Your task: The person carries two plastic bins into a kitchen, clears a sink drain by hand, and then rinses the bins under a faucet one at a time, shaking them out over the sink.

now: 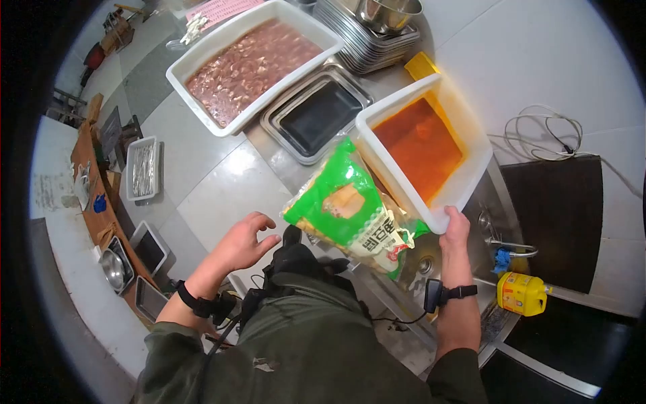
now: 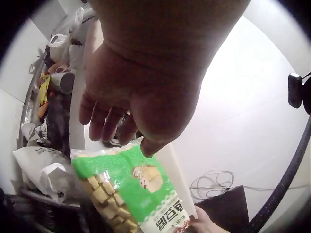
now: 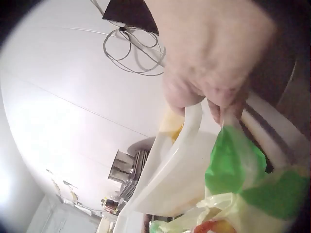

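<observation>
My right hand (image 1: 455, 226) grips the near corner of a white plastic tub (image 1: 471, 176) holding orange-red liquid (image 1: 420, 148). A clear and green plastic bag (image 1: 346, 209) of pale cubes leans along the tub's near side. In the right wrist view, the bag's green end (image 3: 235, 158) reaches up to the fingers (image 3: 226, 109) below the rim; whether they also hold it I cannot tell. My left hand (image 1: 245, 242) hovers left of the bag with fingers loosely bent and nothing in them. The left wrist view has it just above the bag's top edge.
A larger white tub (image 1: 182, 87) of meat in liquid stands at the back, beside a metal tray (image 1: 296, 158) of dark liquid. Stacked metal trays (image 1: 363, 44) are behind. A sink (image 1: 441, 269) with a tap (image 1: 521, 250) and a yellow jug (image 1: 521, 294) lie right.
</observation>
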A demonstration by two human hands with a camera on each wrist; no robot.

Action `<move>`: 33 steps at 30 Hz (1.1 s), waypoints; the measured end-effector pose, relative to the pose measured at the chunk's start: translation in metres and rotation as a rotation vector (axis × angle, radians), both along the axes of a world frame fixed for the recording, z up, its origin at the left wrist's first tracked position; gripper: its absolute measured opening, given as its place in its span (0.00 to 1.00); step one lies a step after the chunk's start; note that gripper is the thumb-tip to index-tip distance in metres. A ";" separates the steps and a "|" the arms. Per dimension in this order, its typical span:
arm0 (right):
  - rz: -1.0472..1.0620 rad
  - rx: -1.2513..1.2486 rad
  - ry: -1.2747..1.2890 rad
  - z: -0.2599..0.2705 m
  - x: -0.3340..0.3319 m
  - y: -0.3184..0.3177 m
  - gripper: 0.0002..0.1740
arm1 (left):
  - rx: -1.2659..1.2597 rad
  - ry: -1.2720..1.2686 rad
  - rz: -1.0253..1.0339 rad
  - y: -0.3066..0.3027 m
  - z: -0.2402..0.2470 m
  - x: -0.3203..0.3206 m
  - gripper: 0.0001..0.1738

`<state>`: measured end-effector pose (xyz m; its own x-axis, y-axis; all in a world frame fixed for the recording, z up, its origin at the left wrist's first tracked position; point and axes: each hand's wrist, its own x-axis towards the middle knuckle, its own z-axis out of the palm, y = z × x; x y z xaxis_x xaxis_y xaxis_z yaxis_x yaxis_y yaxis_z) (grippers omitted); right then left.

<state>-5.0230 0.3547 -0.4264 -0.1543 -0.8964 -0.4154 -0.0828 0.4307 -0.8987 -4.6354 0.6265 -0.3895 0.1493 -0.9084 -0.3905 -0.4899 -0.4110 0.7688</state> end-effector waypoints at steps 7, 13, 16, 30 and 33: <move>0.044 0.110 -0.039 -0.009 -0.002 0.058 0.22 | 0.068 0.043 0.036 0.087 -0.022 0.023 0.18; 0.056 0.142 0.066 -0.074 -0.043 0.042 0.19 | 0.222 -0.025 0.294 0.149 -0.054 -0.017 0.22; 0.062 0.171 0.053 -0.083 -0.076 0.059 0.20 | 0.368 -0.070 0.467 0.224 -0.033 -0.044 0.21; 0.382 0.307 0.174 -0.048 -0.243 0.154 0.34 | 0.598 -0.301 1.101 0.566 0.040 -0.286 0.19; 0.526 0.424 0.468 -0.067 -0.316 0.153 0.29 | 0.599 -0.274 1.170 0.606 0.032 -0.311 0.19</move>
